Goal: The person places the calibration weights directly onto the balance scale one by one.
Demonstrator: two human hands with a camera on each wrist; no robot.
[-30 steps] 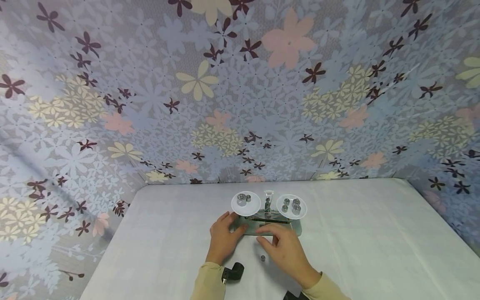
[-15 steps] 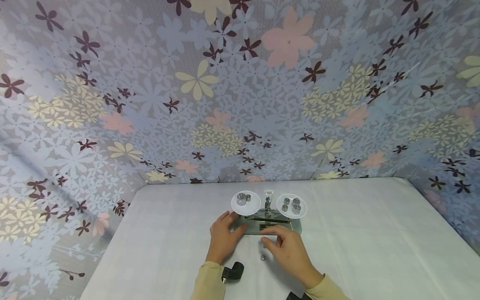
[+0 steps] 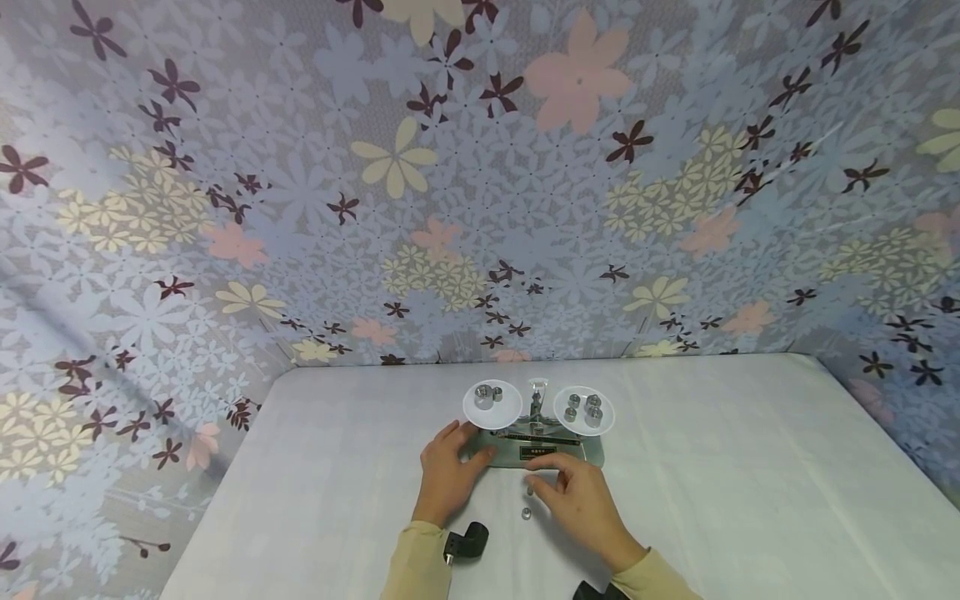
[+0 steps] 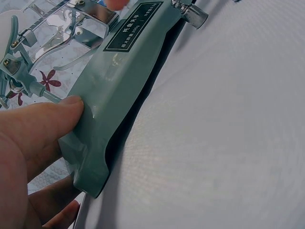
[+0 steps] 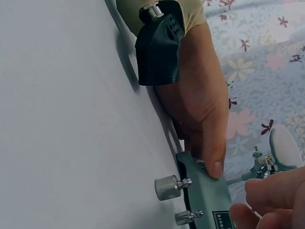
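My left hand (image 3: 446,475) grips the left end of the green base (image 4: 114,86) of a pan balance, thumb on top and fingers around the end. Just in front of the base, my right hand (image 3: 576,502) hovers with a gap between thumb and index finger and nothing held. Under its thumb tip stands a small metal weight (image 3: 529,491), with a larger weight (image 5: 167,188) nearer me. On the left white pan (image 3: 472,417) sit two metal weights (image 3: 484,395); several more weights (image 3: 593,412) stand on the right pan (image 3: 564,408).
A white cloth (image 3: 337,467) covers the table, with flower-patterned fabric (image 3: 465,208) rising behind and at the sides. Black wrist cameras (image 3: 468,542) are strapped to both sleeves. The balance's pointer column (image 3: 537,400) stands between the pans.
My right hand has drawn slightly to the right, uncovering the small weight under its thumb and the label on the base. The left hand stays in place.
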